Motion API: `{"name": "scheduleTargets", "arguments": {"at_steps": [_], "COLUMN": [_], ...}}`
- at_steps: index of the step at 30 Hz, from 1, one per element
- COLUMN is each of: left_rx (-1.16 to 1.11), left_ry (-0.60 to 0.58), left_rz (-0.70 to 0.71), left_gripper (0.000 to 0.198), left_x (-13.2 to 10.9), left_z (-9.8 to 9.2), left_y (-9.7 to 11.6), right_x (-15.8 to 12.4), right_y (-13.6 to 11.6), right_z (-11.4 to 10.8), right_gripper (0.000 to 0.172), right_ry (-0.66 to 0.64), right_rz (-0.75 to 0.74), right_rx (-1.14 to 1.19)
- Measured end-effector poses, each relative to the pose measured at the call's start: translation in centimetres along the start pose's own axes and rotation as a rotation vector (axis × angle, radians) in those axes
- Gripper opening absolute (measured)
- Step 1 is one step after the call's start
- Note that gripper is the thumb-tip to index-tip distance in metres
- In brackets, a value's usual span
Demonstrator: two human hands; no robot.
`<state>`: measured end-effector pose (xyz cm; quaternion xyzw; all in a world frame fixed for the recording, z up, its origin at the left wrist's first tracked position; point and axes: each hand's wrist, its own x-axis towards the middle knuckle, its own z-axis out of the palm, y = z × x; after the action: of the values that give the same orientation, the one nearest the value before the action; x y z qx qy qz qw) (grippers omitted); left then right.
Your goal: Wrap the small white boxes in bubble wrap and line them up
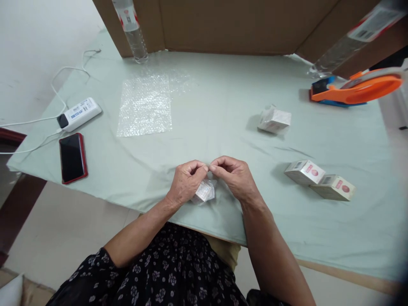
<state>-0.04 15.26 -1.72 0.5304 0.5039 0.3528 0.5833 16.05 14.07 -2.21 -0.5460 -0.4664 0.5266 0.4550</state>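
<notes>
My left hand and my right hand meet fingertip to fingertip near the table's front edge. Both are closed in a pinch, and whatever is between the fingers is too small to make out. Just below the fingertips lies a small box wrapped in clear bubble wrap, partly hidden by my left hand. Farther back to the right sits another wrapped box. Two small cartons with red marks, one nearer me and one behind it, rest side by side to the right of my right hand.
A sheet of bubble wrap lies flat at the back left. On the left are a phone and a white power strip with cables. An orange tape dispenser stands at the right, and plastic bottles lean against a cardboard panel.
</notes>
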Motion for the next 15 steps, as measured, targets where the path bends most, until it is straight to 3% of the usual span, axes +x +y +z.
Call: {"name": "scheduleTargets", "arguments": {"at_steps": [5, 9, 15], "left_rx": [-0.103, -0.023, 0.016], "left_ry": [0.03, 0.079, 0.103], "left_rz": [0.014, 0.037, 0.018], "left_gripper": [0.022, 0.028, 0.035], "left_x": [-0.1, 0.2, 0.6], "left_z": [-0.1, 0.2, 0.5], "left_y": [-0.3, -0.4, 0.1], "right_x": [0.0, -0.2, -2.3], "right_y": [0.8, 0.4, -1.6], "right_z": [1.1, 1.4, 2.4], "right_gripper": [0.018, 0.015, 0.01], "right_ry": [0.116, 0.155, 0.186], "right_rz": [-0.009, -0.035, -0.29], "right_rx": [0.006, -0.038, -0.399]}}
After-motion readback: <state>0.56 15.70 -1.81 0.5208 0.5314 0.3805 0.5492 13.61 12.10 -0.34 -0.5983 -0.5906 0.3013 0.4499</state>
